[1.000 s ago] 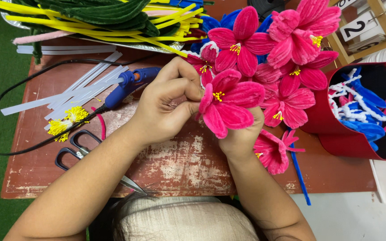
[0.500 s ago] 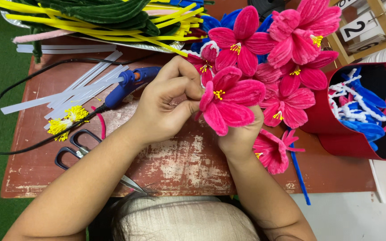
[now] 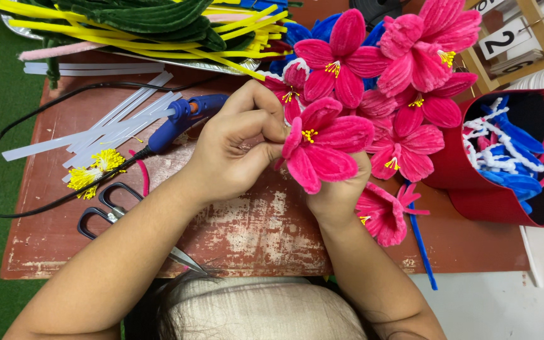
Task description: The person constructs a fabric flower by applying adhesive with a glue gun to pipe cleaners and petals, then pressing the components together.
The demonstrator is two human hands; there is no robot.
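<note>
The pink pipe-cleaner flower (image 3: 322, 148) sits near the centre of the view, its base closed inside the right hand (image 3: 338, 195) from below, while the left hand (image 3: 234, 154) pinches a petal at its 9 o'clock side; it looks very light, soft and easy to bend, so holding it at the base seems safest. Room is tight: more pink flowers (image 3: 410, 82) crowd at 1 o'clock, the red container (image 3: 492, 195) at 3 o'clock, the blue glue gun (image 3: 181, 123) at 9 o'clock.
</note>
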